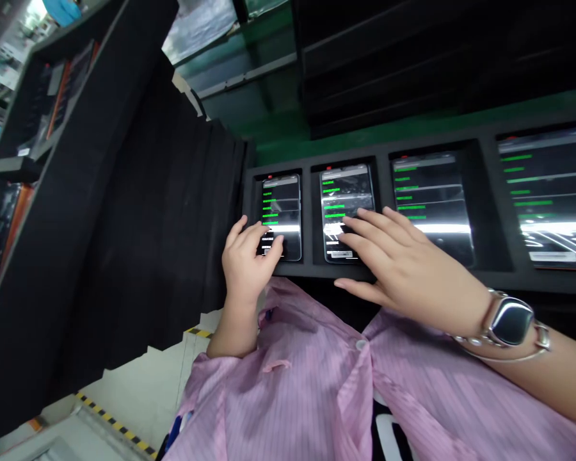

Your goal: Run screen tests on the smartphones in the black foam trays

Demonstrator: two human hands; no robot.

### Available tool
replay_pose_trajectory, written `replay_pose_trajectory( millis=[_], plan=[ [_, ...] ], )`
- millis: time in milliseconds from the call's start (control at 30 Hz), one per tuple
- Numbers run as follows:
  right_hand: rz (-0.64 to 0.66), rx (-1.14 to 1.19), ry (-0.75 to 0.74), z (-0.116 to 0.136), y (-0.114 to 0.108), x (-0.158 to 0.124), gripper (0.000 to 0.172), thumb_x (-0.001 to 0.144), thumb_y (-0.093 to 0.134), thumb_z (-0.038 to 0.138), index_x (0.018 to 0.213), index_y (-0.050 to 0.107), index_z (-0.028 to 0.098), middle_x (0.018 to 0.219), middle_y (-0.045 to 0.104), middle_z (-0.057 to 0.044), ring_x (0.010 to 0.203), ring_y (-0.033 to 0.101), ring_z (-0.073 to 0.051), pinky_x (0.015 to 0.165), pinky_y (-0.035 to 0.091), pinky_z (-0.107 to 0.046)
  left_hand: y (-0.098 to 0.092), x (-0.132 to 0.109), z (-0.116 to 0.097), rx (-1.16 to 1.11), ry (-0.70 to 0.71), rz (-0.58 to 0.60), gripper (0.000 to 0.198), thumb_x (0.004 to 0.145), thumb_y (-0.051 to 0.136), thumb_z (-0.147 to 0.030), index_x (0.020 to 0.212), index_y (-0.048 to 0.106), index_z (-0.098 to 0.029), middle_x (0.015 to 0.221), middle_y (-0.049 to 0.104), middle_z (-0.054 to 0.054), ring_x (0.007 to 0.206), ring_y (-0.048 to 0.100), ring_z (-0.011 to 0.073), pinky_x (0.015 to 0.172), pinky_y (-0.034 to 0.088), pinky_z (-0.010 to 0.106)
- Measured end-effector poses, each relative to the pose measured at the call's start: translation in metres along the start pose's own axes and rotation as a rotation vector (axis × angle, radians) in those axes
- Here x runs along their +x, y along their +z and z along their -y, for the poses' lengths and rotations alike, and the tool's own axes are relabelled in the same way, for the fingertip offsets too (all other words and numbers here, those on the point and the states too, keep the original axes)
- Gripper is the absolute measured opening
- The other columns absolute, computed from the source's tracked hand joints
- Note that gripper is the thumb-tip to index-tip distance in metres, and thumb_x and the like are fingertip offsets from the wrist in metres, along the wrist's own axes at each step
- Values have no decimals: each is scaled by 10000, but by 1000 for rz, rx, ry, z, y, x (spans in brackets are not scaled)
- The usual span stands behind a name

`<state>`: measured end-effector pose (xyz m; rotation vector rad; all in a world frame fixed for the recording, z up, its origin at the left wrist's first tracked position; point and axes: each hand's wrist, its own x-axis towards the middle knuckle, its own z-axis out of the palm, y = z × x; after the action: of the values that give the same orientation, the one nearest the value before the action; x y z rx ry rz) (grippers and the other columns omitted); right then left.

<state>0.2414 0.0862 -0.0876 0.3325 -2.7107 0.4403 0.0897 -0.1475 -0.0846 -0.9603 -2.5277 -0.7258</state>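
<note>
Several smartphones lie face up in the slots of a black foam tray [307, 224], their lit screens showing green and white lines of text. My left hand [247, 256] is over the lower part of the leftmost phone [288, 205], fingers apart; whether a fingertip touches the glass I cannot tell. Spread over the lower right of the second phone [345, 182] is my right hand [398, 256], with a watch on its wrist. It also overlaps the lower left of the third phone [434, 192]. A fourth phone [552, 186] sits at the far right.
Tall stacks of black trays [163, 192] rise close on my left, with a tilted tray [43, 153] of phones at the upper left. More black trays [436, 57] stand behind a green surface [278, 144]. Yellow-black tape [115, 426] marks the floor.
</note>
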Motion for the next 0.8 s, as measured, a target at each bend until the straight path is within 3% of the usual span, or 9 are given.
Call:
replay_pose_trajectory(
  millis=[267, 467, 667, 800],
  plan=[
    [38, -65, 29, 3, -8, 1, 670, 988, 609, 549, 1385, 558, 12, 1475, 549, -263, 1432, 473, -423, 1227, 351, -650, 1, 6, 4, -6, 35, -16, 224, 950, 668, -385, 971, 785, -194, 1063, 799, 87, 1220, 686, 304, 1089, 538, 497],
    [-9, -39, 154, -3, -23, -37, 661, 1012, 562, 540, 1450, 502, 49, 1495, 532, -259, 1470, 431, -423, 1218, 335, -696, 1, 9, 5, -14, -31, -25, 312, 954, 633, -414, 1152, 737, -197, 1111, 789, 77, 1250, 671, 287, 1088, 534, 459],
    [-23, -66, 219, -16, -37, -58, 669, 1016, 554, 544, 1449, 486, 38, 1526, 487, -278, 1492, 404, -417, 1251, 306, -663, 2, 12, 4, -6, -48, -33, 262, 943, 644, -407, 1091, 746, -217, 1092, 788, 73, 1251, 669, 294, 1075, 533, 445],
    [-82, -116, 347, -35, -54, -83, 671, 1026, 511, 566, 1489, 449, 84, 1524, 486, -276, 1488, 393, -456, 1210, 316, -727, 2, 14, 2, -9, -45, -40, 249, 939, 652, -401, 1078, 748, -218, 1082, 786, 76, 1242, 672, 305, 1078, 525, 458]
  ],
)
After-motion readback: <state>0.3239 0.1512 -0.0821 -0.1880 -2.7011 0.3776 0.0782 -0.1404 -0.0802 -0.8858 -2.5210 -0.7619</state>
